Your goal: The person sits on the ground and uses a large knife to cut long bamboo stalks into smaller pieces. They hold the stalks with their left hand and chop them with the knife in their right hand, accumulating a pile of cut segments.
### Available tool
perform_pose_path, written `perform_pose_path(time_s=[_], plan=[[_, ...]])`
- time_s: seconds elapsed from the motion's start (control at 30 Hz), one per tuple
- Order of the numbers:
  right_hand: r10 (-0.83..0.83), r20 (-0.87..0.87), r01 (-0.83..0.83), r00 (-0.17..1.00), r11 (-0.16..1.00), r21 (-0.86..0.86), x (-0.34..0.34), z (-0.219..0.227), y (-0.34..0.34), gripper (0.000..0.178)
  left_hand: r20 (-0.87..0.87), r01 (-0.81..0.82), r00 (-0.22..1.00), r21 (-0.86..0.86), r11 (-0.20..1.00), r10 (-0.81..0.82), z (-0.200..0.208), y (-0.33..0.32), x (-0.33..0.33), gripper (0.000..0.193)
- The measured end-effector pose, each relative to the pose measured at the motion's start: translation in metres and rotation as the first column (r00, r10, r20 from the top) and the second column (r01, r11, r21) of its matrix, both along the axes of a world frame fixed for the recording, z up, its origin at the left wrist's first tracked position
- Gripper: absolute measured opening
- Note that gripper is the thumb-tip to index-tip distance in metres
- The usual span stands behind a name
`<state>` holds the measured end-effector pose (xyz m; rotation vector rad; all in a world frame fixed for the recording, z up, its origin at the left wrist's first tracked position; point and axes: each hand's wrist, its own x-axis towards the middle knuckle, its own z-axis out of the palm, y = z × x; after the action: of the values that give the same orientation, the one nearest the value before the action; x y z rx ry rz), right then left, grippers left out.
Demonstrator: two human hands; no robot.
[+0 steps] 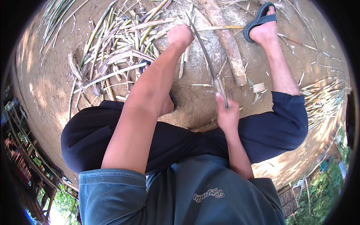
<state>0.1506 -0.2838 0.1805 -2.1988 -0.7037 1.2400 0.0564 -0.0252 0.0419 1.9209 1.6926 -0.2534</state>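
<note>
My left hand (180, 36) is closed in a fist around a thin cane-like stalk (213, 28), which runs out to the right across a rough log (229, 48) toward my right foot. My right hand (228, 114) grips the handle of a machete (210, 63). Its long, dark blade points up and away, and the tip comes near the left fist in the picture. Whether the blade touches the stalk cannot be made out. Just left of the left hand lies a heap of cut stalk pieces (123, 41), some green, some dry and pale.
Long green strips (54, 18) lie at the far left, and a pile of pale split strips (324, 99) at the right. A short pale block (258, 88) sits by the log's near end. My sandalled right foot (262, 28) stands beyond the log on bare earth.
</note>
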Motion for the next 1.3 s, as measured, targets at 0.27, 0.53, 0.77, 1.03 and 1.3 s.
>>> perform_pose_path(time_s=[0.27, 0.53, 0.77, 1.03, 1.3], plan=[[0.101, 0.056, -0.102, 0.993, 0.994, 0.029, -0.001, -0.025, 0.048, 0.044, -0.018, 0.031, 0.999, -0.063, 0.998, -0.032, 0.008, 0.003, 0.002, 0.029], [0.063, 0.065, -0.064, 0.996, 0.998, 0.016, 0.003, 0.001, -0.033, 0.04, -0.008, 0.044, 0.999, -0.092, 0.995, -0.045, 0.007, 0.002, -0.003, 0.031], [0.099, 0.037, -0.099, 0.994, 0.995, -0.025, 0.0, -0.036, 0.111, 0.052, 0.013, 0.07, 0.997, -0.074, 0.995, -0.07, 0.013, 0.004, 0.003, 0.029], [0.02, -0.009, -0.02, 1.0, 1.0, 0.012, 0.006, 0.009, -0.051, 0.044, 0.015, 0.06, 0.998, -0.114, 0.992, -0.058, 0.013, 0.002, -0.003, 0.03], [0.111, 0.068, -0.116, 0.991, 0.991, 0.072, 0.006, -0.048, 0.092, 0.053, 0.018, 0.07, 0.998, -0.12, 0.99, -0.068, 0.021, 0.004, 0.004, 0.032]])
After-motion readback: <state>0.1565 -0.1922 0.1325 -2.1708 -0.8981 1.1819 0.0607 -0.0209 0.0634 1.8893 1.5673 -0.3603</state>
